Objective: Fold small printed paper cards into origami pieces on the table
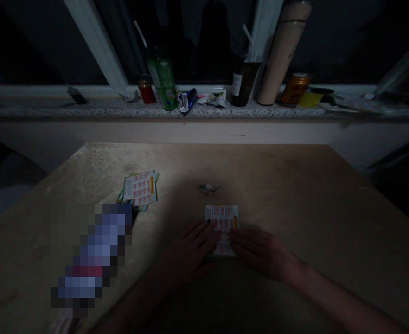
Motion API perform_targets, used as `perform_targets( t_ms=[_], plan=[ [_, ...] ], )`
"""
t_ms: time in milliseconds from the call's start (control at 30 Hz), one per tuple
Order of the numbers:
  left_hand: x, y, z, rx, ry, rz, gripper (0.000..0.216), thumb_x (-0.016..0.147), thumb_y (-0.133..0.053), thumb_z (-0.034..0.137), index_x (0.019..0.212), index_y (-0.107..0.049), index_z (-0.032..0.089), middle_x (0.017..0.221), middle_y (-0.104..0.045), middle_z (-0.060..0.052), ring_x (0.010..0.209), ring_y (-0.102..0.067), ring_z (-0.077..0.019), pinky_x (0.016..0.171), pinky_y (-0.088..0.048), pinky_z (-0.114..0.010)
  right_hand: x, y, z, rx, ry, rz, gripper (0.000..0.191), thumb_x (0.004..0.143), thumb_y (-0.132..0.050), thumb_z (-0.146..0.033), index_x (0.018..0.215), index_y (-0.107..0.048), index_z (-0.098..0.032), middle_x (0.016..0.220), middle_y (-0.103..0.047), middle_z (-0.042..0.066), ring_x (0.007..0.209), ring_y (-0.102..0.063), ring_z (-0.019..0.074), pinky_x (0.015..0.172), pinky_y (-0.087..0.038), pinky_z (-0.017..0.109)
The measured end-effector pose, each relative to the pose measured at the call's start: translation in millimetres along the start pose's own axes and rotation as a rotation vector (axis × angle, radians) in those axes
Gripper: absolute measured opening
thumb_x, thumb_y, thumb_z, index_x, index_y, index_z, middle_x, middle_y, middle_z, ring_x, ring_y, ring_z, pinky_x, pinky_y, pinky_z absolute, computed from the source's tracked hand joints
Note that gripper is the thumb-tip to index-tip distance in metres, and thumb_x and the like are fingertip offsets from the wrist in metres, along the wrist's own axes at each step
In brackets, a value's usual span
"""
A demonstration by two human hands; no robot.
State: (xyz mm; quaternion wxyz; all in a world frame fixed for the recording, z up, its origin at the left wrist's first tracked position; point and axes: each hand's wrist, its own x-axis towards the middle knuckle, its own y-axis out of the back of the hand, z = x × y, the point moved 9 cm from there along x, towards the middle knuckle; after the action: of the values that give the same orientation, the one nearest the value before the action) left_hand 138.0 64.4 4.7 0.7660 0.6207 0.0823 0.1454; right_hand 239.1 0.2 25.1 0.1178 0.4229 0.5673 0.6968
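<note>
A printed paper sheet (222, 222) with red and white boxes lies flat on the tan table (295, 204) in front of me. My left hand (190, 250) rests on its near left part with fingers stretched flat. My right hand (258, 250) presses its near right part, fingers also flat and extended. Both hands touch the sheet at its lower half and hide that edge. A small folded paper piece (209, 188) sits just beyond the sheet.
A stack of similar printed sheets (140, 189) lies at the left. A blurred object (93, 255) lies near the left front. On the stone windowsill (68, 107) stand a green bottle (162, 79), dark bottle (242, 81), tall beige tube (283, 55), cans and wrappers.
</note>
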Motion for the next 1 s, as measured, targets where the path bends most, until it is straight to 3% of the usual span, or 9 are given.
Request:
perform_targets(
  t_ms=[233,400,667,1000],
  plan=[
    [10.9,8.4,3.7,-0.002,-0.073,-0.021,0.058,0.088,-0.051,0.048,0.139,-0.035,0.025,0.146,-0.036,-0.008,0.135,-0.029,-0.0263,0.11,-0.023,-0.045,-13.7,-4.3,11.4,0.051,-0.044,-0.092,0.026,0.089,-0.052,-0.014,0.114,-0.06,-0.016,0.118,-0.064,0.01,0.115,-0.055,0.0233,0.09,-0.051,0.039],
    [16.3,4.4,2.2,-0.046,-0.081,-0.065,0.063,0.086,-0.052,0.049,0.141,-0.033,0.024,0.149,-0.029,-0.007,0.136,-0.025,-0.0257,0.11,-0.026,-0.043,-12.6,-10.5,17.0,0.075,-0.093,-0.1,0.028,0.089,-0.053,-0.023,0.115,-0.06,-0.018,0.121,-0.062,0.007,0.118,-0.053,0.0228,0.096,-0.046,0.041],
    [14.4,3.2,-1.8,-0.102,-0.04,-0.064,0.066,0.087,-0.053,0.047,0.143,-0.026,0.026,0.15,-0.025,-0.007,0.135,-0.028,-0.0254,0.107,-0.031,-0.043,-8.1,-23.7,32.9,0.209,-0.265,-0.273,0.073,0.079,-0.061,-0.044,0.14,-0.035,-0.014,0.146,-0.033,0.015,0.136,-0.026,0.0258,0.11,-0.026,0.047],
    [16.8,-0.1,-7.6,-0.121,0.02,-0.014,0.053,0.092,-0.046,0.04,0.141,-0.031,0.027,0.146,-0.034,-0.003,0.133,-0.034,-0.0211,0.107,-0.033,-0.04,-6.5,-26.0,34.2,0.216,-0.287,-0.312,0.061,0.088,-0.05,-0.045,0.14,-0.034,-0.018,0.147,-0.032,0.012,0.137,-0.024,0.0237,0.112,-0.023,0.045]
  ],
)
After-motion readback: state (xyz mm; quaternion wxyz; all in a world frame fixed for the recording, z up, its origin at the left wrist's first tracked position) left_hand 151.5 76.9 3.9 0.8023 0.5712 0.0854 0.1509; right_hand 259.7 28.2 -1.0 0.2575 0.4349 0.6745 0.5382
